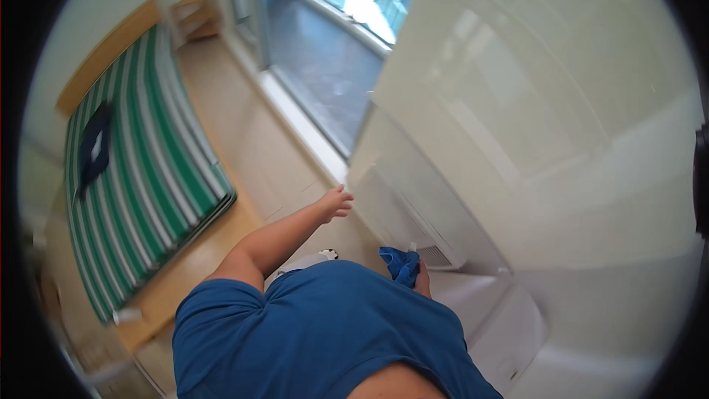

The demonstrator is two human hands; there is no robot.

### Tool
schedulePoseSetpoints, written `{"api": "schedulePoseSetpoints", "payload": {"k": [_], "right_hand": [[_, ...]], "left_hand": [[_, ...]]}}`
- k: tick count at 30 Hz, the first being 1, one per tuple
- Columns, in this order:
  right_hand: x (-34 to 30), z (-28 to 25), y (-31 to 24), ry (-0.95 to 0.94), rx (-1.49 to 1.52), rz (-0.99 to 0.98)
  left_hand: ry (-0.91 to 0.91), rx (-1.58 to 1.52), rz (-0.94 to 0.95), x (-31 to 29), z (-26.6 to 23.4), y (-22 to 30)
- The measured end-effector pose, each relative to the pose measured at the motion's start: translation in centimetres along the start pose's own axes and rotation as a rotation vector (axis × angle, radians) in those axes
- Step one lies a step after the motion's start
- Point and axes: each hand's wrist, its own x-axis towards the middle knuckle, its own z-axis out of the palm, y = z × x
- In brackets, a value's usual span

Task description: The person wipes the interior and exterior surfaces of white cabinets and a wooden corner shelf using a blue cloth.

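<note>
My left hand [337,205] reaches forward over the floor, its fingers loosely apart with nothing in them. Close to my right side, my right hand [423,281] is closed around a crumpled blue cloth [401,264] that bunches out past the fingers. Most of that hand is hidden behind the cloth and my shirt, so its grip shows only in part. A pale panel with a vent grille [437,254] stands just beyond the cloth.
On the left is a wooden bed with a green-striped mattress [148,170], a dark garment [96,149] lying on it. A wooden nightstand [196,16] stands by the wall. Ahead, an open doorway with a raised sill [299,120] leads to a balcony. A glossy pale wall [561,111] rises on the right.
</note>
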Motion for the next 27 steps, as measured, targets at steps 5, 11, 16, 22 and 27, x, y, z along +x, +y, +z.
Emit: {"api": "schedulePoseSetpoints", "payload": {"k": [5,11,16,22,27], "right_hand": [[2.9,3.5,0.4,-0.149,-0.194,0.194],[4.5,14.6,2.3,-0.447,-0.65,0.194],[-0.6,29.1,12.9,-0.647,-0.703,0.291],[-13.0,39.9,33.2,-0.939,-0.982,0.364],[-22.0,44.6,41.2,-1.387,-1.472,-0.164]], "left_hand": [[0.639,-0.206,0.01,-15.2,-13.2,-13.8],[0.959,-0.622,0.042,-30.9,-17.1,-25.8],[0.969,-0.811,0.068,-37.8,-19.6,-31.9],[1.059,-0.809,0.263,-47.8,-26.6,-34.1],[1.272,-0.858,0.38,-55.6,-30.4,-37.3]]}}
